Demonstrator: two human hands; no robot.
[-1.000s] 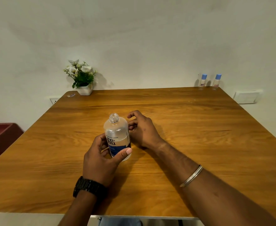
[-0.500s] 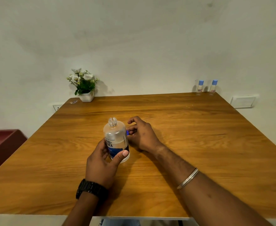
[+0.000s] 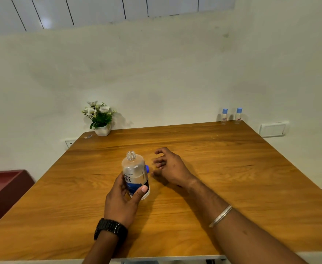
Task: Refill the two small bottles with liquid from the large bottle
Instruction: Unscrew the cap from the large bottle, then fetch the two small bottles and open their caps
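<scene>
One large bottle (image 3: pixel 135 173), uncapped and upright, stands near the middle of the wooden table (image 3: pixel 232 168), with a blue cap (image 3: pixel 147 168) just behind it. Two small bottles (image 3: pixel 224 115) stand at the far right corner, a potted plant (image 3: pixel 100 118) at the far left, against a pale wall. Left hand (image 3: pixel 124 199) grips the large bottle; right hand (image 3: pixel 170 167) rests beside it, fingers loosely curled, holding nothing.

One head-worn camera looks forward and down from above the near table (image 3: pixel 232 178) edge. Both hands sit close beneath it, the left hand (image 3: pixel 122 199) nearer than the right hand (image 3: pixel 172 168). Beyond the hands it takes in the far wall (image 3: pixel 165 73).
</scene>
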